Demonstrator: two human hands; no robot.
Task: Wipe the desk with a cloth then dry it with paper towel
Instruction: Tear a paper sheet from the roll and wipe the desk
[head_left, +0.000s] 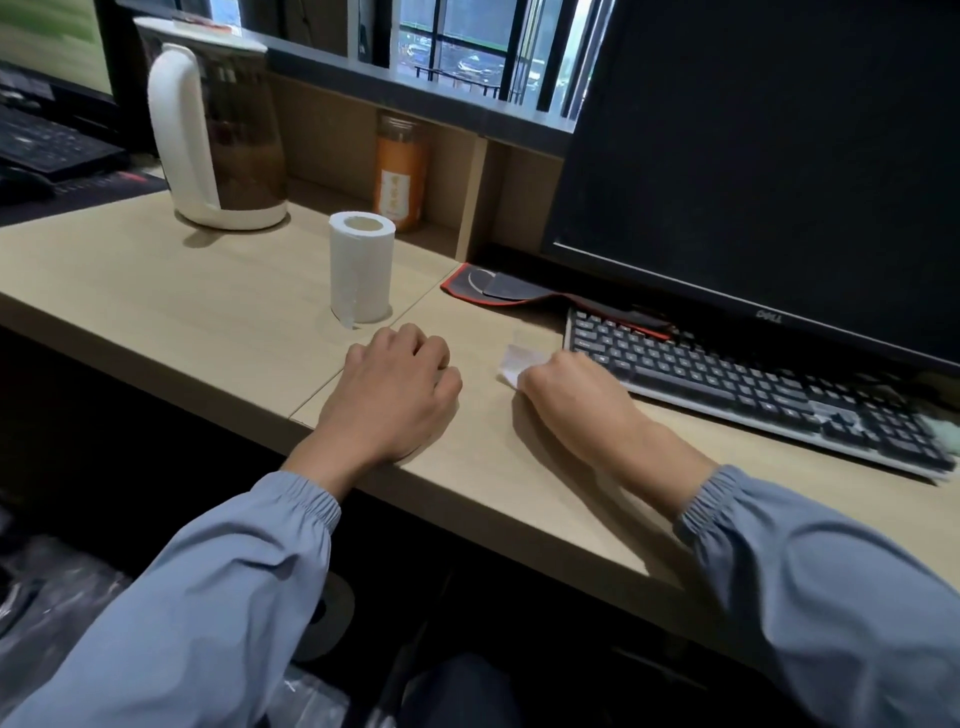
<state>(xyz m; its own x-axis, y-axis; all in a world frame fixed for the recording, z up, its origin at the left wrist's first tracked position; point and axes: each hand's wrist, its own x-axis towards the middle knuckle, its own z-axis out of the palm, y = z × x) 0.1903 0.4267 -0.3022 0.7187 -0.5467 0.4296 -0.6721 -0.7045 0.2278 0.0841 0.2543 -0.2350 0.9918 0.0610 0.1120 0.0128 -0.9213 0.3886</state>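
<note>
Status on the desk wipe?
Left hand rests on desk, empty. Right hand grips white sheet beside keyboard. Paper roll upright beyond left hand.

A big jug with a white handle and a white lid stands at the back on the left. It is see-through, and there is brown drink in it. To its right, a tall orange jar stands in a little wooden nook under a grey ledge. A big black screen fills the right side, and it is dark. In front of it lies a black keyboard, set at a slant. A black mat with a red edge pokes out from under the keyboard's far corner. Far left are another keyboard and another screen, which shows something green and blurry. Up top is a window, with cars outside.
</note>
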